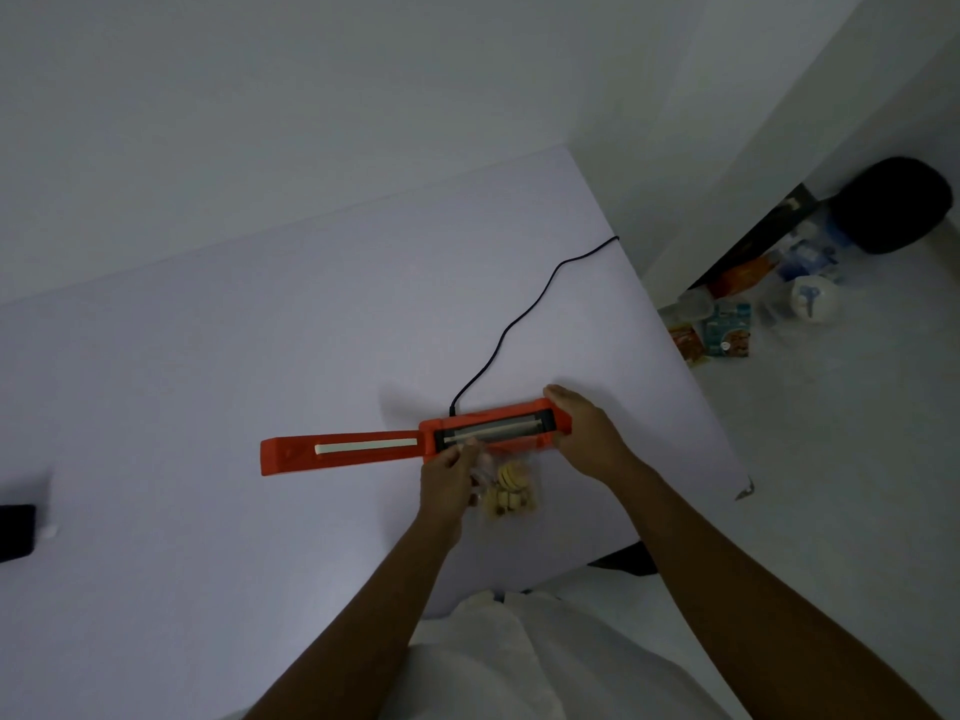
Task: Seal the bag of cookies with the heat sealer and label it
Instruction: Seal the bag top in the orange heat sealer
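Observation:
An orange heat sealer lies across the white table, its lid folded out flat to the left and its sealing strip bare. A clear bag of cookies lies just in front of the sealer's base, its mouth toward the strip. My left hand pinches the bag's upper left edge at the strip. The sealer's right end is gripped by my right hand, thumb over the far side.
A black power cord runs from the sealer back to the table's far right corner. A black object lies at the left edge. Snack packets and a black bag lie on the floor to the right.

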Demonstrator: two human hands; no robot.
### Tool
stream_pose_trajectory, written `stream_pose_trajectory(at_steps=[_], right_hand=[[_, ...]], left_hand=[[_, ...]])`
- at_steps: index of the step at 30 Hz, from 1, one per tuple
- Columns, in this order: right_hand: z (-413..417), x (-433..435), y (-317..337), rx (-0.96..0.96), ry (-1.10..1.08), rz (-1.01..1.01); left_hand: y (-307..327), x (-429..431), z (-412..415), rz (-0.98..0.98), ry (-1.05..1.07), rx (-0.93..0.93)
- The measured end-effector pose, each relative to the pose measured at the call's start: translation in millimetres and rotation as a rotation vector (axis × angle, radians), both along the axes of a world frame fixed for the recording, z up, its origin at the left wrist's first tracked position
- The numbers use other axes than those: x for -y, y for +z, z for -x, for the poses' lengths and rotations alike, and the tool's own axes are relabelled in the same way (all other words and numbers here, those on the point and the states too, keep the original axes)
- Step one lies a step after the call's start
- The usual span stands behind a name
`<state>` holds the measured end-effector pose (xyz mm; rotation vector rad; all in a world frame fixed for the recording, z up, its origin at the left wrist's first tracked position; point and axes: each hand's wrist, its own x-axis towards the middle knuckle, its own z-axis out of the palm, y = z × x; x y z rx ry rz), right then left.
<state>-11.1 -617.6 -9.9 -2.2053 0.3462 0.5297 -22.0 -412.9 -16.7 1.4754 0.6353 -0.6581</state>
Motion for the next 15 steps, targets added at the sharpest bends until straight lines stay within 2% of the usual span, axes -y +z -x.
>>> stream_pose_trajectory(at_steps=[15], right_hand=[[1,4,-7,-0.057,0.051,0.021]], left_hand=[[4,4,-11,-0.006,0.034,-0.039]])
